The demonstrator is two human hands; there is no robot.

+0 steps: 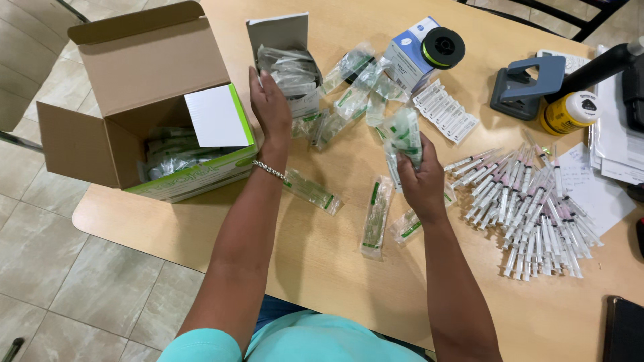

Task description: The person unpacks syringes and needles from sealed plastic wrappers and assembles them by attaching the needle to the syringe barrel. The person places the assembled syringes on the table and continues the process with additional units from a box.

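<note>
A small bundle of wrapped syringe packets (404,136) is pinched in the right hand (421,184) – grip closed round it, held just above the worktop (322,261), approx. mid-worktop, w/ a heap of unwrapped syringes (530,214) spread to its right. The left hand (270,106) is laid, fingers spread, against the packets in a small open white box (287,64). More packets (377,216) are scattered betw. the hands – a large cardboard carton (151,100) stands at the left edge.
</note>
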